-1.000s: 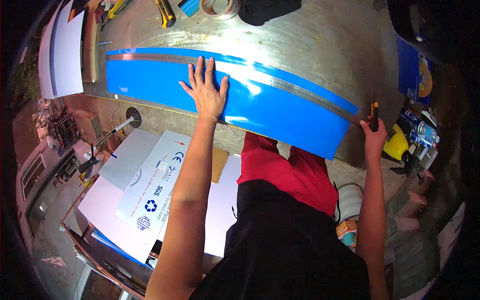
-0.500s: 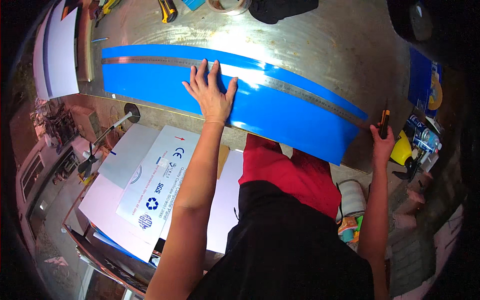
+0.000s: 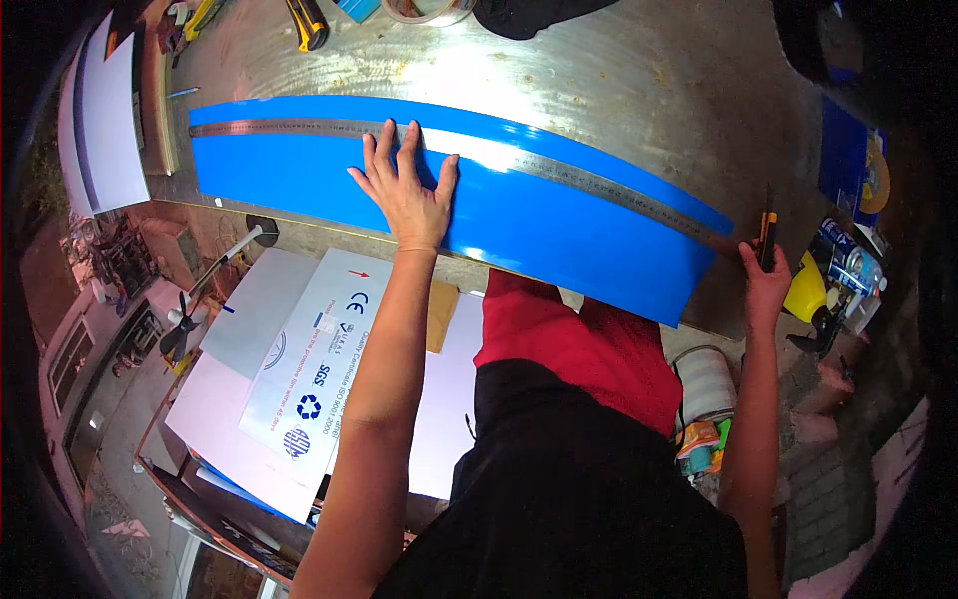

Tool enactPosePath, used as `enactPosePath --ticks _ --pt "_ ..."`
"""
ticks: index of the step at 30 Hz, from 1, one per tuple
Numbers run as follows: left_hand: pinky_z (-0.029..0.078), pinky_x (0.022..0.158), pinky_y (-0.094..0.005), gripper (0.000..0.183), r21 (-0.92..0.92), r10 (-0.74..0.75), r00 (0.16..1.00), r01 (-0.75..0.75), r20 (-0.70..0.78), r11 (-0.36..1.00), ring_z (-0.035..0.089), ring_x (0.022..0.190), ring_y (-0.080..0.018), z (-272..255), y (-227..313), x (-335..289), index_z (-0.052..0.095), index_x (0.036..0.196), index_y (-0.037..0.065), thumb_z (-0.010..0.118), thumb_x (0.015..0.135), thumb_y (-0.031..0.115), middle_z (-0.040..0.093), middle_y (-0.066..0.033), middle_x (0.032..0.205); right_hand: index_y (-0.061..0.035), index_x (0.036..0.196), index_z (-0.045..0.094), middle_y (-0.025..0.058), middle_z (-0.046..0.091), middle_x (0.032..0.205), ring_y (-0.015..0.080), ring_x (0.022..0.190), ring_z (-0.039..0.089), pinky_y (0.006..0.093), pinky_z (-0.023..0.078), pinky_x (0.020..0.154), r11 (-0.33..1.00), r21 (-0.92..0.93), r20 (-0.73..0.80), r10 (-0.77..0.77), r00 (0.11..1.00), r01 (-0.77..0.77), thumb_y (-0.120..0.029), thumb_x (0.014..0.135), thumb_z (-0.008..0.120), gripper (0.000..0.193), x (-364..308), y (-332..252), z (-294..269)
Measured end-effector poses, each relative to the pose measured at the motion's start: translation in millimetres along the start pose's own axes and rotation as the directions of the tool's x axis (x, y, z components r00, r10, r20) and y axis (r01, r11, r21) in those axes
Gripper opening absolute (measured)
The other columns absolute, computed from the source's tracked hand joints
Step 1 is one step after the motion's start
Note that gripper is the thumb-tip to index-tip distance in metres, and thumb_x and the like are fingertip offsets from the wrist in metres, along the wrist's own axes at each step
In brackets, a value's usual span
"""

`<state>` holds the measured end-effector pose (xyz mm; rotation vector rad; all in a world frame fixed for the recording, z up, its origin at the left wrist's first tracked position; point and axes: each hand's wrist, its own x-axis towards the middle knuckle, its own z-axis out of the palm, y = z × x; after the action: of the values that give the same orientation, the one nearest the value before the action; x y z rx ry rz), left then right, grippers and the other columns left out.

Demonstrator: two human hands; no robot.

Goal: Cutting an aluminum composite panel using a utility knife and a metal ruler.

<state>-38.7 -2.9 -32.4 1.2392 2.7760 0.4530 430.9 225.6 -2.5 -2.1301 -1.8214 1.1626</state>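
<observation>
A long blue panel (image 3: pixel 559 235) lies along the near edge of the metal table, with a steel ruler (image 3: pixel 589 183) laid lengthwise over it, closer to its far side. My left hand (image 3: pixel 404 190) is spread flat, its fingertips pressing on the ruler and its palm over the panel. Just past the panel's right end, my right hand (image 3: pixel 766 280) is closed around an orange and black utility knife (image 3: pixel 767 235), which points away from me. Its blade is too dark to make out clearly.
On the table's far side are a yellow utility knife (image 3: pixel 309 25), a tape roll (image 3: pixel 429 12) and a black cloth (image 3: pixel 539 15). White panels (image 3: pixel 105 130) stand at the left. Spray cans (image 3: pixel 853 265) and a yellow bottle (image 3: pixel 804 292) are at the right. Printed sheets (image 3: pixel 299 369) lie below the table edge.
The view has shifted slightly. My left hand still holds down the ruler on the blue panel. My right hand keeps the utility knife, now tilted more upright.
</observation>
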Motion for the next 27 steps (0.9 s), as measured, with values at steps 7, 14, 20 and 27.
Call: enactPosePath --ticks 7,14,20,27 --pt "0.004 0.124 -0.0704 0.072 0.017 -0.002 1.000 0.002 -0.002 1.000 0.028 0.155 -0.0393 0 -1 -1 0.058 0.149 0.023 0.079 0.086 0.051 0.044 -0.0084 0.161 0.0007 0.108 0.072 0.0072 0.072 0.099 0.0173 0.092 0.065 0.0326 0.050 0.089 0.996 -0.031 0.007 0.088 0.996 -0.087 -0.027 0.089 0.087 0.037 2 -1 0" --pt "0.004 0.124 -0.0706 0.072 0.017 -0.013 1.000 0.013 0.002 1.000 0.029 0.155 -0.0392 0 1 0 0.058 0.148 0.023 0.080 0.085 0.051 0.044 -0.0081 0.161 -0.0107 0.106 0.069 -0.0080 0.063 0.083 0.0020 0.062 0.045 0.0224 0.031 0.052 0.999 -0.046 -0.003 -0.017 1.000 0.017 -0.024 0.091 0.086 0.026 11 23 0" --pt "0.007 0.125 -0.0677 0.070 0.042 -0.033 0.999 0.031 0.030 0.999 0.029 0.156 -0.0375 -6 4 -1 0.058 0.148 0.024 0.080 0.087 0.049 0.044 -0.0076 0.161 0.0006 0.109 0.071 0.0062 0.071 0.098 0.0174 0.092 0.064 0.0333 0.050 0.089 0.997 -0.002 0.056 0.083 0.995 -0.083 -0.024 0.090 0.087 0.035 6 8 -3" --pt "0.007 0.125 -0.0677 0.070 0.032 -0.031 0.999 0.029 0.034 0.999 0.028 0.156 -0.0378 -2 6 -1 0.058 0.149 0.024 0.080 0.087 0.049 0.044 -0.0074 0.161 0.0004 0.113 0.070 0.0062 0.071 0.102 0.0172 0.095 0.064 0.0327 0.050 0.090 0.992 0.006 0.051 0.124 0.991 -0.124 -0.023 0.090 0.087 0.037 5 7 -7"
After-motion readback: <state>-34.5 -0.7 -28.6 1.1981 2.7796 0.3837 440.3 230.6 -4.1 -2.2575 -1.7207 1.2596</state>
